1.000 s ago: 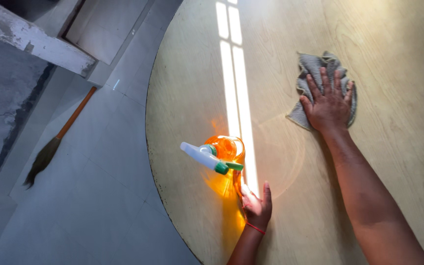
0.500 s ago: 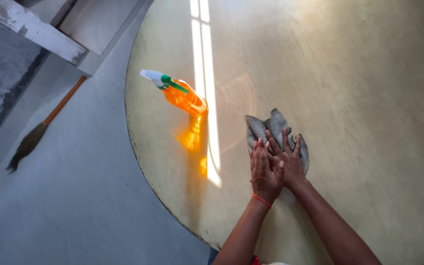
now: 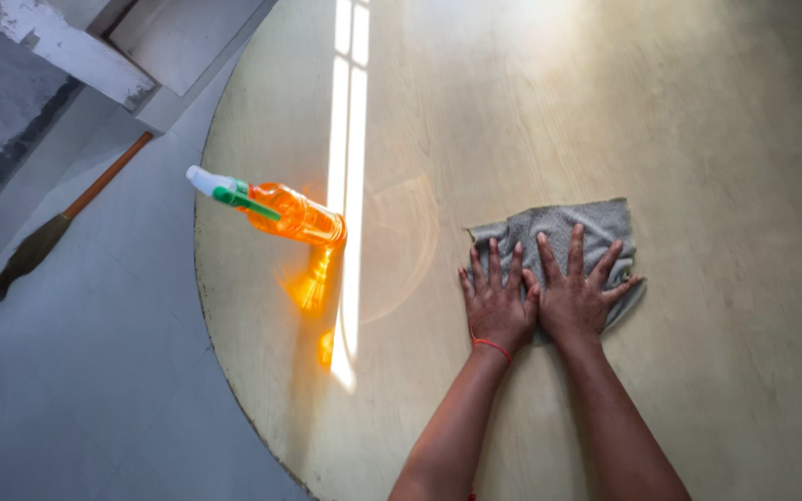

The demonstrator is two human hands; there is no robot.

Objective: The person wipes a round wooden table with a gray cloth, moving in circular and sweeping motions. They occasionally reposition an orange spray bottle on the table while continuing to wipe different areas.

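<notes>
A grey cloth (image 3: pixel 559 227) lies spread flat on the round pale wooden table (image 3: pixel 698 139). My left hand (image 3: pixel 497 299) and my right hand (image 3: pixel 578 292) press side by side on the cloth's near edge, palms down, fingers spread. A red string circles my left wrist. To the left of my hands stands an orange spray bottle (image 3: pixel 294 216) with a white and green trigger head, in a strip of sunlight, touched by neither hand.
A broom (image 3: pixel 62 218) with an orange handle lies on the grey tiled floor (image 3: pixel 95 390) left of the table. A white concrete ledge (image 3: pixel 67 56) runs along the upper left. The table's curved edge passes close to the bottle.
One second ago my left hand was by the bottle and my right wiped alone. Both hands now lie flat on the cloth, which has been spread out from a bunched shape.
</notes>
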